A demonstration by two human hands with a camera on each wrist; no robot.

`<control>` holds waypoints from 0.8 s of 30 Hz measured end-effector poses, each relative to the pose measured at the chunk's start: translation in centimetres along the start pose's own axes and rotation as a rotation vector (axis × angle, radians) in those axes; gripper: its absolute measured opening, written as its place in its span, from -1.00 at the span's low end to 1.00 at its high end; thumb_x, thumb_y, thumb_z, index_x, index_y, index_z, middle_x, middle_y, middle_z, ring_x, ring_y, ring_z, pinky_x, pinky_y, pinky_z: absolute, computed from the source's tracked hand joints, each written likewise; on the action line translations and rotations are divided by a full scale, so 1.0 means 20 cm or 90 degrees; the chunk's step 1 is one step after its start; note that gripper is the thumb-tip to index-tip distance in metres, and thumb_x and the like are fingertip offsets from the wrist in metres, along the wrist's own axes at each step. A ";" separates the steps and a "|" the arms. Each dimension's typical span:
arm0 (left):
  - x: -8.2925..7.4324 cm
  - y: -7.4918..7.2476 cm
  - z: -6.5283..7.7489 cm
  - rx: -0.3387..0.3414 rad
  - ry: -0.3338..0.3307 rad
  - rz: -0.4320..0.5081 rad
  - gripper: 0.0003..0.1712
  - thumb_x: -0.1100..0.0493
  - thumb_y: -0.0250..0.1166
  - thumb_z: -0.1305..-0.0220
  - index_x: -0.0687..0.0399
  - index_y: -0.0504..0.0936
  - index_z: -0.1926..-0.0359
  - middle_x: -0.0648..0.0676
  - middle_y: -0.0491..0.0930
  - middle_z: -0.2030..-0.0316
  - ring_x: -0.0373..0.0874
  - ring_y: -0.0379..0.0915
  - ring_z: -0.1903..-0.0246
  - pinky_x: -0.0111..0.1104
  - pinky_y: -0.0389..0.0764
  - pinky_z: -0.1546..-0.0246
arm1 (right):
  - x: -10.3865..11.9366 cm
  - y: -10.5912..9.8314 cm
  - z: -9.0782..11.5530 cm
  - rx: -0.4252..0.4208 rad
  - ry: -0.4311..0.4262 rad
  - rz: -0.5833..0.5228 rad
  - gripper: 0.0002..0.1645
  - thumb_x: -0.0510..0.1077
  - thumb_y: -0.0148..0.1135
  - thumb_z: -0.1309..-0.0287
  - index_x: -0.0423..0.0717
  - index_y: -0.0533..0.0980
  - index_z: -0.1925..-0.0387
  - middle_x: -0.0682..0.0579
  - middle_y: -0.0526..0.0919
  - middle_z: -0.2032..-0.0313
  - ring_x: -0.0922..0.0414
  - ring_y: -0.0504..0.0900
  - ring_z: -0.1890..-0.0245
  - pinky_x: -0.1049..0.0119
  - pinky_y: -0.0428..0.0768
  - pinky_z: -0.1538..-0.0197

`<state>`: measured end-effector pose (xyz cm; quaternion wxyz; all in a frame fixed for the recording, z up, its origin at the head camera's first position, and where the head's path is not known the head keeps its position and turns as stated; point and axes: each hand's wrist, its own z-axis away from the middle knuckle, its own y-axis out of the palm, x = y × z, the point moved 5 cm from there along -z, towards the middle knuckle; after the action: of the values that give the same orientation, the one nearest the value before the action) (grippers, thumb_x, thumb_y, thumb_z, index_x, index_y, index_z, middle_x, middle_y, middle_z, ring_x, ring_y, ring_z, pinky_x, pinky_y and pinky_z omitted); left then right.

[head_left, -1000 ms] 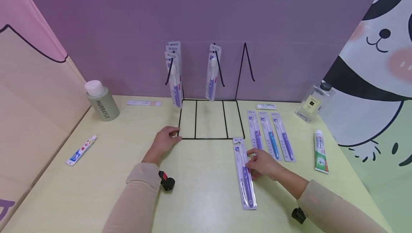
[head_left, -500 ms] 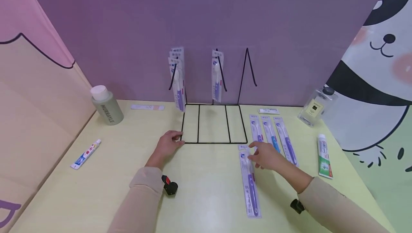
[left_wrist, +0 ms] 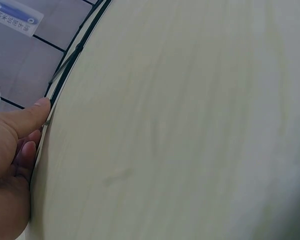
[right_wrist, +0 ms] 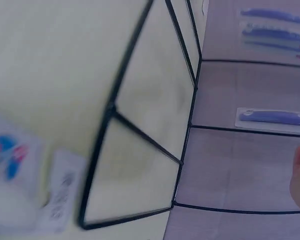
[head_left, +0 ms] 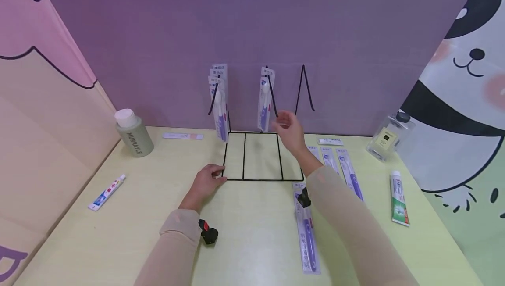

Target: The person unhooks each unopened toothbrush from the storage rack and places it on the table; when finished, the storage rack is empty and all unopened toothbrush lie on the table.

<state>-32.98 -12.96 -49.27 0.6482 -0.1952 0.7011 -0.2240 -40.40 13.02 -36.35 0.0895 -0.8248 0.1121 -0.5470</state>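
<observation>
A black wire display rack (head_left: 260, 180) stands against the back panel, with upright hooks above its flat base. My left hand (head_left: 207, 183) pinches the base's front left corner; the left wrist view shows the thumb (left_wrist: 32, 117) on the wire. Beside the middle hook's tip, my right hand (head_left: 291, 133) is raised with bent fingers and nothing visible in them. One packaged toothbrush (head_left: 263, 106) hangs on that hook, and several packaged toothbrushes (head_left: 220, 115) hang on the left hook. The right hook (head_left: 309, 91) is bare. Below the right forearm lies a purple packaged toothbrush (head_left: 309, 244).
Three packaged toothbrushes (head_left: 349, 172) lie in a row at right, partly behind the right arm. Beyond them are a small tube (head_left: 330, 141), a glass bottle (head_left: 388, 137) and a toothpaste tube (head_left: 399, 198). At left stand a grey-green bottle (head_left: 135, 134) and another toothpaste tube (head_left: 106, 192).
My right hand has left the loose packaged toothbrush on the table and risen up and left to the middle hook. The left hand stays at the rack's corner. The head view has shifted slightly.
</observation>
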 end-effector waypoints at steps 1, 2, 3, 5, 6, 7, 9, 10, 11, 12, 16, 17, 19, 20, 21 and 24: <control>0.00 0.00 0.00 0.000 0.001 -0.002 -0.57 0.25 0.31 -0.09 0.20 0.53 -0.03 0.12 0.42 0.15 -0.01 0.36 0.14 -0.18 0.40 0.10 | 0.00 0.02 -0.04 -0.014 -0.011 -0.018 -0.49 -0.21 0.28 -0.05 -0.21 0.36 -0.04 -0.08 0.48 0.08 0.07 0.45 0.06 0.28 0.39 0.01; 0.00 0.00 0.00 0.000 0.000 -0.002 -0.57 0.25 0.31 -0.09 0.20 0.53 -0.03 0.12 0.42 0.15 -0.01 0.36 0.14 -0.19 0.40 0.10 | 0.01 0.03 -0.08 -0.024 -0.020 -0.026 -0.49 -0.21 0.28 -0.05 -0.21 0.35 -0.05 -0.07 0.47 0.06 0.08 0.44 0.05 0.29 0.39 0.00; 0.01 0.00 0.00 0.001 -0.001 -0.002 -0.57 0.24 0.31 -0.09 0.19 0.53 -0.03 0.12 0.42 0.14 -0.01 0.36 0.14 -0.19 0.40 0.10 | 0.02 0.04 -0.11 -0.030 -0.026 -0.024 -0.48 -0.21 0.28 -0.05 -0.19 0.34 -0.05 -0.06 0.46 0.05 0.09 0.43 0.04 0.30 0.38 0.00; 0.02 0.00 0.00 0.003 -0.010 0.001 -0.57 0.23 0.32 -0.09 0.17 0.54 -0.03 0.11 0.42 0.14 -0.03 0.35 0.14 -0.20 0.39 0.10 | 0.04 0.06 -0.15 -0.038 -0.032 -0.019 -0.46 -0.19 0.28 -0.05 -0.16 0.32 -0.07 -0.01 0.45 0.05 0.14 0.41 0.04 0.35 0.37 0.00; 0.02 0.01 0.00 0.005 -0.014 0.002 -0.57 0.23 0.32 -0.09 0.15 0.54 -0.03 0.10 0.41 0.13 -0.03 0.34 0.14 -0.20 0.39 0.10 | 0.06 0.06 -0.16 -0.036 -0.031 -0.021 -0.45 -0.20 0.27 -0.05 -0.17 0.30 -0.09 -0.02 0.44 0.04 0.13 0.40 0.02 0.35 0.37 -0.01; 0.02 0.01 0.00 0.006 -0.015 0.000 -0.57 0.23 0.32 -0.09 0.15 0.54 -0.03 0.10 0.42 0.13 -0.03 0.34 0.14 -0.20 0.39 0.10 | 0.07 0.07 -0.18 -0.037 -0.029 -0.022 -0.43 -0.18 0.28 -0.05 -0.15 0.30 -0.10 -0.01 0.43 0.03 0.14 0.40 0.03 0.35 0.37 0.00; 0.02 0.01 0.01 0.000 -0.011 -0.005 -0.58 0.23 0.32 -0.08 0.16 0.55 -0.02 0.10 0.42 0.13 -0.03 0.35 0.14 -0.20 0.39 0.11 | 0.09 0.09 -0.20 -0.038 -0.034 -0.027 -0.41 -0.20 0.27 -0.05 -0.17 0.27 -0.11 -0.04 0.44 0.03 0.12 0.42 0.05 0.33 0.40 0.03; 0.02 0.01 0.01 -0.002 -0.011 -0.007 -0.58 0.23 0.33 -0.08 0.15 0.55 -0.02 0.10 0.42 0.13 -0.03 0.35 0.14 -0.20 0.39 0.11 | 0.10 0.10 -0.21 -0.039 -0.036 -0.032 -0.42 -0.21 0.27 -0.06 -0.18 0.27 -0.11 -0.06 0.44 0.04 0.11 0.43 0.06 0.31 0.41 0.03; 0.02 0.01 0.01 -0.004 -0.007 -0.009 -0.58 0.24 0.33 -0.08 0.16 0.55 -0.01 0.11 0.42 0.13 -0.03 0.35 0.14 -0.19 0.39 0.11 | 0.10 0.11 -0.22 -0.040 -0.036 -0.036 -0.43 -0.22 0.26 -0.07 -0.19 0.27 -0.10 -0.07 0.44 0.04 0.10 0.43 0.06 0.29 0.42 0.04; 0.02 0.00 0.01 -0.005 -0.003 -0.009 -0.59 0.24 0.32 -0.08 0.17 0.55 -0.01 0.11 0.43 0.13 -0.03 0.36 0.14 -0.20 0.39 0.10 | 0.10 0.12 -0.23 -0.044 -0.033 -0.036 -0.45 -0.23 0.24 -0.08 -0.18 0.27 -0.09 -0.08 0.45 0.05 0.09 0.44 0.07 0.25 0.44 0.05; 0.01 0.00 0.00 -0.010 0.007 -0.011 -0.59 0.25 0.32 -0.08 0.19 0.55 0.00 0.13 0.43 0.14 -0.02 0.36 0.14 -0.19 0.38 0.10 | 0.08 0.14 -0.25 -0.060 -0.045 -0.034 -0.57 -0.24 0.19 -0.12 -0.16 0.32 -0.03 -0.06 0.51 0.14 0.11 0.48 0.16 0.22 0.48 0.13; 0.00 0.00 0.00 -0.012 0.008 -0.013 -0.59 0.25 0.32 -0.08 0.19 0.55 0.00 0.13 0.43 0.14 -0.02 0.36 0.14 -0.19 0.38 0.10 | 0.08 0.14 -0.25 -0.062 -0.048 -0.040 -0.60 -0.24 0.18 -0.13 -0.16 0.33 -0.01 -0.05 0.52 0.16 0.11 0.49 0.18 0.22 0.48 0.14; 0.00 -0.01 0.00 -0.013 0.005 -0.012 -0.59 0.25 0.32 -0.08 0.19 0.55 0.00 0.13 0.43 0.13 -0.02 0.36 0.14 -0.18 0.38 0.09 | 0.09 0.14 -0.24 -0.066 -0.066 -0.053 -0.64 -0.28 0.16 -0.13 -0.21 0.34 0.02 -0.08 0.53 0.18 0.08 0.50 0.20 0.23 0.48 0.15; 0.00 0.00 0.00 -0.012 0.004 -0.012 -0.59 0.24 0.32 -0.08 0.19 0.55 0.00 0.13 0.43 0.13 -0.02 0.36 0.14 -0.18 0.38 0.09 | 0.09 0.13 -0.24 -0.067 -0.077 -0.063 -0.65 -0.30 0.15 -0.14 -0.25 0.34 0.03 -0.12 0.53 0.19 0.05 0.50 0.21 0.22 0.48 0.14; 0.00 0.00 0.00 -0.011 0.007 -0.013 -0.59 0.25 0.32 -0.08 0.20 0.55 0.00 0.14 0.42 0.13 -0.01 0.36 0.14 -0.18 0.38 0.09 | 0.09 0.13 -0.23 -0.068 -0.086 -0.078 -0.66 -0.33 0.14 -0.13 -0.29 0.35 0.04 -0.15 0.52 0.19 0.02 0.50 0.21 0.20 0.47 0.13; -0.01 0.00 0.00 -0.010 0.006 -0.009 -0.59 0.25 0.32 -0.08 0.21 0.55 0.00 0.14 0.42 0.12 0.00 0.36 0.13 -0.18 0.38 0.08 | 0.09 0.12 -0.22 -0.064 -0.091 -0.121 -0.67 -0.39 0.11 -0.13 -0.36 0.34 0.04 -0.23 0.50 0.18 -0.08 0.50 0.19 0.16 0.45 0.09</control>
<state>-32.94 -12.95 -49.15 0.6415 -0.2042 0.7048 -0.2236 -43.94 10.07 -33.67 0.0036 -0.8719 0.0541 -0.4867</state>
